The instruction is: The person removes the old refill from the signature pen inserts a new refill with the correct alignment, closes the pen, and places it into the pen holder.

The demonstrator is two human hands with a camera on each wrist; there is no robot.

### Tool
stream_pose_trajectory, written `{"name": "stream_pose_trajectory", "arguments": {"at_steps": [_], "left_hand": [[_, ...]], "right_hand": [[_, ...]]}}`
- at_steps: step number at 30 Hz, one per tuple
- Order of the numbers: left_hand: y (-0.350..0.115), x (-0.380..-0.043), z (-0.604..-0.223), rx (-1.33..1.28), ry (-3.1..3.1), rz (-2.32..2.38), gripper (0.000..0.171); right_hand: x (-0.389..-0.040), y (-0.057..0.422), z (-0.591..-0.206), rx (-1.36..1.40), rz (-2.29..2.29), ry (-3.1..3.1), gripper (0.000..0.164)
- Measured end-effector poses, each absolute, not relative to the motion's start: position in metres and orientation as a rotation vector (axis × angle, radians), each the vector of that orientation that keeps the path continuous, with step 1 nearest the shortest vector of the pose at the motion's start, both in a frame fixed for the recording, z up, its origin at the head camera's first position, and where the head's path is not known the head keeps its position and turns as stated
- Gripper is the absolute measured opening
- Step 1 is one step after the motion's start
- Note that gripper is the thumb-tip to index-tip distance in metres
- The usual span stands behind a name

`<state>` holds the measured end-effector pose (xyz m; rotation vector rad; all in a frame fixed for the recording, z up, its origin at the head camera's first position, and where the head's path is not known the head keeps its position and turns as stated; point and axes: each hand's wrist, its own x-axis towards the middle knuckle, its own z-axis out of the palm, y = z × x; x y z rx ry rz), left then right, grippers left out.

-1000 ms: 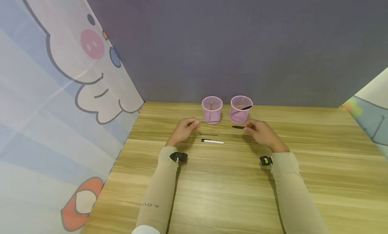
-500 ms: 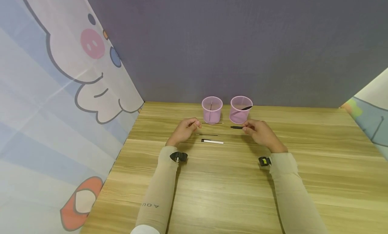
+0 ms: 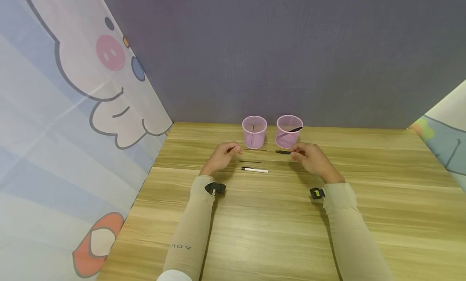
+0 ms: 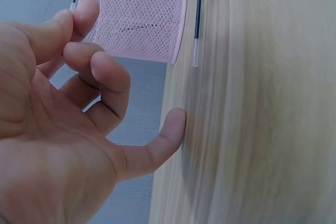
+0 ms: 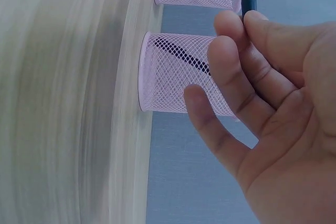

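Observation:
In the head view my left hand (image 3: 222, 156) pinches a thin dark pen refill (image 3: 255, 150) by its left end between thumb and forefinger; its clear end shows at the fingertips in the left wrist view. Opposite, my right hand (image 3: 312, 160) pinches a short black pen barrel (image 3: 282, 152), its free end facing the refill's tip across a small gap. The barrel's other end is hidden by the fingers. Below them a second pen refill (image 3: 250, 162) and a white pen (image 3: 256, 170) with a black end lie on the table.
Two pink mesh cups stand by the grey back wall. The left cup (image 3: 255, 140) holds a thin refill, and a black pen part leans in the right cup (image 3: 285, 141). The wooden table (image 3: 269, 232) meets a printed cartoon curtain (image 3: 73, 151) at the left.
My right hand has moved slightly left, bringing the barrel closer to the refill. The refill's tip sits a little lower in the head view. My left hand has barely shifted.

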<state>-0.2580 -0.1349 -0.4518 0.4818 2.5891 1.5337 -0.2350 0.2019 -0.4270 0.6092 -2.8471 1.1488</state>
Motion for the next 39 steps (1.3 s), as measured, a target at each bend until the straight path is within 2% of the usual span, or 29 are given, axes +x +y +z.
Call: {"name": "stream_pose_trajectory", "arguments": {"at_steps": [39], "left_hand": [[-0.1263,-0.2523,-0.4454,0.486,2.624,1.484,0.026]], "right_hand": [[-0.2355,0.1935,-0.4308,0.649,1.163,-2.833,0.012]]}}
